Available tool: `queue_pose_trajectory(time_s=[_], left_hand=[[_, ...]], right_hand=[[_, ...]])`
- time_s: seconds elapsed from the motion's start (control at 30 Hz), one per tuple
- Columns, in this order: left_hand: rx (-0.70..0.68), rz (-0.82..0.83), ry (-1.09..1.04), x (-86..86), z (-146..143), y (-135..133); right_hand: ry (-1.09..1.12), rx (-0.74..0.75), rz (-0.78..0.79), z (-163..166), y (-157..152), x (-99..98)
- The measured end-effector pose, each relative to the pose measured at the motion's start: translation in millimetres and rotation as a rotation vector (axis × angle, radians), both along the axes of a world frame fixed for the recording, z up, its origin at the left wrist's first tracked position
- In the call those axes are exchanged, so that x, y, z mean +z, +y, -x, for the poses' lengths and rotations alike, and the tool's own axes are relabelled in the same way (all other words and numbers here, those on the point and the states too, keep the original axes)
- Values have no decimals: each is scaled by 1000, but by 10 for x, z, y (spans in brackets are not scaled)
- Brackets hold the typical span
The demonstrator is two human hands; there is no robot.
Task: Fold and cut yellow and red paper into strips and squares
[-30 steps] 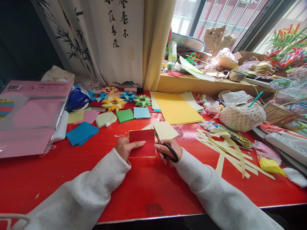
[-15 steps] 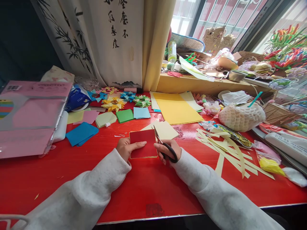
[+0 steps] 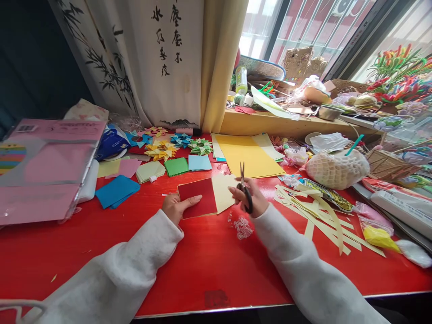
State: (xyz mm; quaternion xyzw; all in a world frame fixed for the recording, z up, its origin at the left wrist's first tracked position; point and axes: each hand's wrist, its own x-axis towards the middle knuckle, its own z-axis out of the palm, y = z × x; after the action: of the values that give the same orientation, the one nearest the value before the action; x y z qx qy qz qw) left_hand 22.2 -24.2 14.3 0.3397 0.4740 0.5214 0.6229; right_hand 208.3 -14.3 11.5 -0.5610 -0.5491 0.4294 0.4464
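My left hand is closed on a dark red sheet of paper, thumb on top, with a thin pale edge showing beneath it. A cream sheet of paper reaches out from under its right side; whether my left hand also grips that one I cannot tell. My right hand is wrapped round a pair of black-handled scissors, their blades pointing up and slightly apart. Its fingertips are close to the cream sheet's right edge; contact is unclear.
Behind my hands lie yellow sheets, green squares, blue squares and folded paper stars. Cream paper strips spread at the right, near a netted round object. A pink paper pack stands at the left.
My right hand has drawn right and slightly up with the scissors, away from the red sheet's edge. The red sheet has shifted a little left, and the cream sheet's visible part sits lower.
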Motion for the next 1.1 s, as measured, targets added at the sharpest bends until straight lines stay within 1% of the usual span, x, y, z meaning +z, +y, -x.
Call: queue_pose_trajectory(time_s=[0.07,0.1,0.13,0.2,0.3,0.37,0.43,0.47,0.5,0.53,0.57,0.6,0.63,0.67,0.7,0.73,0.77,0.83,0.87,0.9,0.97,1.03,1.1], left_hand=[[23,-10,16,3,28,47],[35,-20,23,7,41,68],[46,-34,31,12,51,87],[69,-72,50,22,68,113],[98,-166,182,32,91,115],[88,-325,398,33,119,96],[33,-629,659,35,159,70],[9,-813,767,39,181,55],[-3,-990,855,44,203,38],[11,-1138,923,50,222,19],[48,-1246,983,55,237,-3],[94,-1324,1041,57,247,-26],[124,-1385,1099,55,251,-50],[130,-1439,1160,47,248,-73],[118,-1484,1219,35,238,-92],[94,-1521,1271,17,224,-106],[51,-1554,1319,-2,205,-112],[-13,-1556,1368,-40,165,-98],[-36,-1509,1367,-53,148,-80],[-47,-1421,1346,-61,135,-56],[-89,-1155,1236,-62,124,-3],[-184,-861,1026,-50,124,37],[-298,-624,773,-38,121,50]], right_hand=[[-278,-146,-119,-294,104,11],[-434,-180,-132,-452,145,15],[-588,-197,-109,-608,177,14],[-845,-183,-12,-884,209,0],[-1134,-129,146,-1153,195,-37],[-1234,-43,211,-1224,161,-33],[-1242,22,199,-1197,112,30],[-1193,25,156,-1138,80,85],[-1093,20,101,-1047,40,151],[-935,7,34,-921,-9,219],[-689,41,-3,-765,-67,281],[-401,166,20,-587,-130,328],[-138,336,100,-397,-197,353],[60,481,181,-210,-259,352],[194,552,234,-40,-313,326],[282,576,271,102,-352,280],[361,529,283,207,-375,220],[432,404,256,298,-368,90],[421,349,224,291,-345,34],[377,320,191,260,-314,-11],[222,328,121,158,-249,-58],[19,381,44,60,-203,-56],[-160,435,-22,2,-183,-30]])
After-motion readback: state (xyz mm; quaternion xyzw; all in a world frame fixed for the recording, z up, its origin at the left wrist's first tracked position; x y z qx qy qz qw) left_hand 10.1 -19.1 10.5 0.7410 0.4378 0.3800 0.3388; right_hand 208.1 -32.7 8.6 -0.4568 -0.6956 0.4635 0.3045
